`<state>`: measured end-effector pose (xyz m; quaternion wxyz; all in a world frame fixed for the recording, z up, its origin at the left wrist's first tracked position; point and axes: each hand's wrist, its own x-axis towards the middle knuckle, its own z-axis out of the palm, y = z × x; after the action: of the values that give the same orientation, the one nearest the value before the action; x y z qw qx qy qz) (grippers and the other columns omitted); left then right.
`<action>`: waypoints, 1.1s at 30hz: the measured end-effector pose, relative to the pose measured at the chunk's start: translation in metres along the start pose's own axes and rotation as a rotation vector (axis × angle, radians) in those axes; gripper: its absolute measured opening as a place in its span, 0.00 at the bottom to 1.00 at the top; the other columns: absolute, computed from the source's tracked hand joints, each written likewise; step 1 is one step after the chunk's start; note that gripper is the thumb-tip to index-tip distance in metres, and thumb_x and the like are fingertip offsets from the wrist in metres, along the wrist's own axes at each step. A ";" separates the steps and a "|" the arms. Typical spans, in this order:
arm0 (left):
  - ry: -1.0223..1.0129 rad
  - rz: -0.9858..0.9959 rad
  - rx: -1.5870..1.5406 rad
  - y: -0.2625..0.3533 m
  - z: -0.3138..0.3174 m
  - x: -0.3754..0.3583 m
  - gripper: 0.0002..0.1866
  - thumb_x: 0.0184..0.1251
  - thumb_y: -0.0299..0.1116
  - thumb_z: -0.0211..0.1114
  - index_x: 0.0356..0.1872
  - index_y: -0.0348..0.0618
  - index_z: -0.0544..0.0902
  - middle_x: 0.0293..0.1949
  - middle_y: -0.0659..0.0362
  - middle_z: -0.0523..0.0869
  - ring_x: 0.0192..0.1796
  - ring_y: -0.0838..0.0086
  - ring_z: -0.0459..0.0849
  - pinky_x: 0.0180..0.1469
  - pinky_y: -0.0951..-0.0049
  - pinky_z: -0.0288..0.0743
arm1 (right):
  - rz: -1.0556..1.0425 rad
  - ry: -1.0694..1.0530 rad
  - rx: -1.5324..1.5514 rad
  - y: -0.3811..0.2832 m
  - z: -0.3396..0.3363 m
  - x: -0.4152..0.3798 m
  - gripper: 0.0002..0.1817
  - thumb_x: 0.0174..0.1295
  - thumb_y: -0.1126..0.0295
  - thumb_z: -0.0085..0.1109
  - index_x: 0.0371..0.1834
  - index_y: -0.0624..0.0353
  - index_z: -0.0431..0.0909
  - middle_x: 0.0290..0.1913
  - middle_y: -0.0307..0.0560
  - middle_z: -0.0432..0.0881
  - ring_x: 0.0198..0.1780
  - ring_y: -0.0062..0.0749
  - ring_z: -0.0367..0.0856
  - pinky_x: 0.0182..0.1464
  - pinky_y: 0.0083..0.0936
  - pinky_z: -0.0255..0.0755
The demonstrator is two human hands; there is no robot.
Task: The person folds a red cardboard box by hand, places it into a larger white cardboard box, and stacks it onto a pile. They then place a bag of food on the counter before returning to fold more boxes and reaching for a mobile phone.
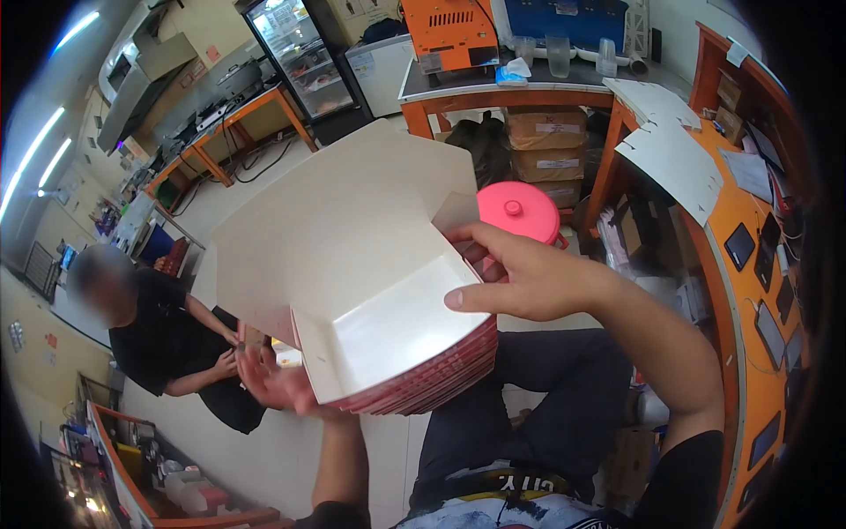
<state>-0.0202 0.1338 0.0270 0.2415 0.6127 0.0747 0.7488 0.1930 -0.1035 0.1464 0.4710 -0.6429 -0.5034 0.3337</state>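
A stack of nested paper food boxes [401,326], white inside with red printed outsides, is above my lap, its large pale lid flap raised away from me. My right hand [520,273] grips the right side wall, the thumb inside the box and the other fingers partly hidden behind the wall. At the lower left corner of the stack is my left hand [278,379], palm up with its fingers apart; the stack hides part of it.
A seated person [167,326] in black is at the left. A pink lidded bucket [518,212] stands behind the boxes. Phones lie on the orange counter [736,291] at the right. An orange machine [451,33] sits on the back table.
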 end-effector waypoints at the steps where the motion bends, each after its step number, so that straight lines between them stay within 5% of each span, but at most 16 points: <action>1: 0.076 0.169 0.055 0.013 0.006 -0.002 0.38 0.79 0.65 0.43 0.66 0.35 0.65 0.66 0.44 0.69 0.69 0.55 0.73 0.73 0.53 0.66 | -0.015 0.008 -0.037 -0.005 0.001 -0.002 0.41 0.69 0.44 0.63 0.70 0.70 0.66 0.56 0.53 0.80 0.54 0.30 0.79 0.55 0.25 0.75; 2: 0.151 0.338 0.109 0.024 0.009 0.000 0.39 0.79 0.67 0.40 0.66 0.37 0.66 0.65 0.43 0.70 0.69 0.53 0.73 0.74 0.51 0.66 | 0.101 0.008 -0.021 -0.014 0.000 -0.002 0.39 0.70 0.42 0.60 0.67 0.69 0.69 0.53 0.52 0.81 0.52 0.29 0.80 0.54 0.25 0.75; 4: -0.040 0.372 0.083 0.035 0.006 0.004 0.39 0.78 0.68 0.40 0.65 0.38 0.68 0.64 0.42 0.71 0.68 0.51 0.74 0.73 0.48 0.67 | 0.337 0.009 0.004 -0.035 -0.010 0.006 0.37 0.72 0.40 0.55 0.62 0.68 0.74 0.48 0.50 0.83 0.48 0.27 0.82 0.51 0.24 0.77; 5: -0.135 0.387 0.064 0.041 0.006 0.006 0.39 0.78 0.69 0.39 0.65 0.39 0.68 0.63 0.42 0.72 0.68 0.50 0.74 0.72 0.46 0.67 | 0.350 0.061 0.055 -0.038 -0.011 0.010 0.34 0.75 0.40 0.48 0.53 0.66 0.80 0.39 0.47 0.85 0.39 0.25 0.84 0.43 0.24 0.78; 8: -0.390 0.418 0.010 0.049 0.007 0.009 0.39 0.77 0.70 0.38 0.63 0.41 0.70 0.60 0.42 0.74 0.66 0.48 0.76 0.70 0.42 0.69 | 0.362 0.170 -0.093 -0.041 -0.010 0.018 0.33 0.75 0.46 0.51 0.50 0.75 0.80 0.39 0.59 0.86 0.39 0.39 0.88 0.40 0.33 0.82; 11: -0.525 0.359 0.011 0.048 -0.004 0.008 0.39 0.76 0.71 0.36 0.60 0.44 0.73 0.54 0.44 0.77 0.62 0.46 0.80 0.66 0.39 0.73 | 0.291 0.239 -0.249 -0.019 -0.003 0.029 0.29 0.76 0.51 0.50 0.47 0.76 0.80 0.37 0.60 0.86 0.37 0.43 0.88 0.41 0.34 0.82; 20: -0.540 0.483 -0.024 0.049 -0.006 0.016 0.43 0.70 0.77 0.39 0.55 0.43 0.72 0.50 0.47 0.79 0.57 0.49 0.82 0.64 0.39 0.75 | 0.357 0.243 -0.160 -0.025 0.001 0.023 0.28 0.77 0.54 0.47 0.47 0.77 0.79 0.33 0.60 0.86 0.31 0.44 0.88 0.39 0.37 0.82; 23: -0.513 0.458 -0.084 0.053 0.002 0.013 0.44 0.69 0.78 0.39 0.58 0.42 0.71 0.53 0.45 0.77 0.62 0.47 0.79 0.68 0.41 0.69 | 0.468 0.200 -0.133 -0.041 0.001 0.018 0.28 0.77 0.51 0.47 0.52 0.71 0.80 0.38 0.54 0.85 0.42 0.42 0.87 0.46 0.34 0.79; 26: -0.497 0.422 -0.092 0.053 0.006 0.009 0.45 0.67 0.78 0.47 0.60 0.42 0.70 0.55 0.44 0.76 0.64 0.44 0.77 0.68 0.40 0.70 | 0.287 0.325 -0.440 -0.031 -0.001 0.011 0.27 0.78 0.52 0.45 0.55 0.71 0.79 0.40 0.56 0.85 0.46 0.49 0.87 0.50 0.35 0.77; 28: -0.491 0.360 -0.086 0.049 0.001 0.005 0.43 0.66 0.75 0.53 0.61 0.42 0.69 0.56 0.43 0.76 0.65 0.42 0.76 0.68 0.39 0.69 | -0.101 0.505 -0.940 -0.057 0.009 -0.020 0.20 0.74 0.55 0.54 0.44 0.65 0.82 0.44 0.61 0.86 0.42 0.52 0.87 0.44 0.37 0.80; 30: -0.461 0.323 -0.106 0.044 0.000 0.004 0.42 0.64 0.71 0.59 0.61 0.41 0.70 0.57 0.42 0.76 0.66 0.41 0.76 0.69 0.39 0.69 | -0.238 0.510 -0.790 -0.093 0.019 -0.048 0.16 0.71 0.62 0.57 0.54 0.62 0.81 0.45 0.56 0.86 0.47 0.50 0.86 0.51 0.33 0.77; 33: -0.422 0.297 -0.161 0.041 0.004 0.002 0.40 0.62 0.65 0.66 0.61 0.40 0.72 0.57 0.42 0.76 0.67 0.40 0.75 0.69 0.40 0.69 | -0.670 0.288 -0.709 -0.116 0.047 -0.080 0.11 0.63 0.70 0.65 0.47 0.61 0.84 0.47 0.52 0.86 0.45 0.41 0.87 0.47 0.32 0.79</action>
<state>-0.0276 0.0984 0.0466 0.1871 0.7382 -0.1280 0.6353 0.0904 -0.1623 0.2363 0.3698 -0.6059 -0.6942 -0.1193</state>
